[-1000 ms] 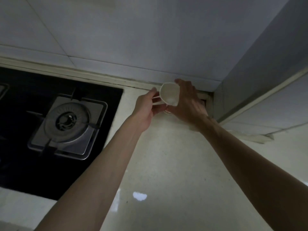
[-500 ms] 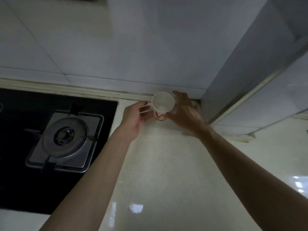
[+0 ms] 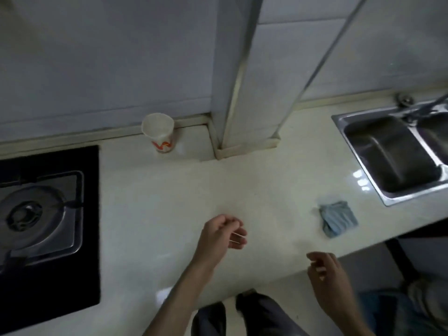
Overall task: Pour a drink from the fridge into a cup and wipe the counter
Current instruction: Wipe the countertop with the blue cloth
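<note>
KITCHEN: A white paper cup (image 3: 158, 132) w/ an orange squiggle stands upright at the back of the pale worktop (image 3: 242, 190), just beside the wall & btwn the gas hob (image 3: 43, 214) and a tiled pillar (image 3: 242, 93). It is well apart from both of the person's hands. The left hand (image 3: 221, 235) hovers over the middle of the worktop, fingers loosely curled, holding nothing. The right hand (image 3: 326, 270) hangs nr the front edge, likewise slack & empty. A folded blue-grey cloth (image 3: 338, 220) lies on the worktop just short of the steel sink (image 3: 388, 156), w/ neither hand on it. What shows of the cup's inside looks white & dry, though the dim light leaves that unsure. No bottle, carton or fridge is in view. Judged from this, the task is at an early stage: the cup is out & placed, but the drink is yet to be fetched, nothing looks poured, & the wipe-down w/ the cloth is not begun. No spill shows on the worktop. Next call is prob. a trip to the fridge, both hands being free for it.
</note>
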Demonstrator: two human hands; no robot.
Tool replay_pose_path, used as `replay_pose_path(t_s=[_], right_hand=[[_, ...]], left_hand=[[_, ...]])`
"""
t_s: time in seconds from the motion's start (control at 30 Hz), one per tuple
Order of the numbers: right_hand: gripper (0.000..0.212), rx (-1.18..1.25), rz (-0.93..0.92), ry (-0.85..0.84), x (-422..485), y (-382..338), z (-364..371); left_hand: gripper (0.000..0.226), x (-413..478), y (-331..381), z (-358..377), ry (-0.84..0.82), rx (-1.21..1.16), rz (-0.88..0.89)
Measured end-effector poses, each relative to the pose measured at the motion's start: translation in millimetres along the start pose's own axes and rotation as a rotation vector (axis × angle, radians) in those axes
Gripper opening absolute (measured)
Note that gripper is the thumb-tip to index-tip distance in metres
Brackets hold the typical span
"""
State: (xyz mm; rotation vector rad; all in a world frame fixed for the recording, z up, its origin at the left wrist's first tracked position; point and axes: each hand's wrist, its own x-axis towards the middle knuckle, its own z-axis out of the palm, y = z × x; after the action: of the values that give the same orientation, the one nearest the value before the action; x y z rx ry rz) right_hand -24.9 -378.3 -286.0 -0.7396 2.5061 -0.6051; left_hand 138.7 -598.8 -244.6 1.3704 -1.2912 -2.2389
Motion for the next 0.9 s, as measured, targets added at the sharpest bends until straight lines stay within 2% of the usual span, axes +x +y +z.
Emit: replay_pose_path(t_s=[0.07,0.17,0.23,0.33,0.47,0.57,0.67,0.77,0.9], right_hand=[[0.03,-0.007,0.105,0.002,-10.7,28.7,-12.6],[0.023,-0.057,0.162,-0.015,-3.9,49.8,-30.0],[0.027,-0.07,0.127,-0.026,7.5,59.7,-44.8],[0.033,-0.111,0.036,-0.065,30.2,71.2,-65.8],[0.042,-0.204,-0.126,-0.134,69.5,89.8,-85.2],[0.05,-0.296,-0.239,-0.239,101.0,106.2,-97.0],[0.053,-0.308,-0.383,-0.292,126.9,123.7,-99.5],[0.071,-0.396,-0.519,-0.35,148.7,142.5,-84.9],[0.083,-0.589,-0.569,-0.426,154.2,156.6,-71.3]], left_hand=[[0.015,-4.2,-16.5,36.4,-0.098,0.106,-0.032],[0.015,-6.2,-34.9,82.6,-0.188,0.31,0.013],[0.01,-8.2,-44.6,114.1,-0.196,0.557,0.122],[0.028,-9.4,-57.2,153.3,-0.211,0.902,0.281],[0.04,-4.4,-79.4,198.0,-0.253,1.049,0.306],[0.045,8.2,-101.6,231.1,-0.221,1.125,0.295],[0.054,23.3,-124.5,262.6,-0.157,1.187,0.198],[0.062,33.2,-148.1,288.0,-0.115,1.287,0.123],[0.07,29.3,-171.7,310.1,-0.032,1.409,0.068]])
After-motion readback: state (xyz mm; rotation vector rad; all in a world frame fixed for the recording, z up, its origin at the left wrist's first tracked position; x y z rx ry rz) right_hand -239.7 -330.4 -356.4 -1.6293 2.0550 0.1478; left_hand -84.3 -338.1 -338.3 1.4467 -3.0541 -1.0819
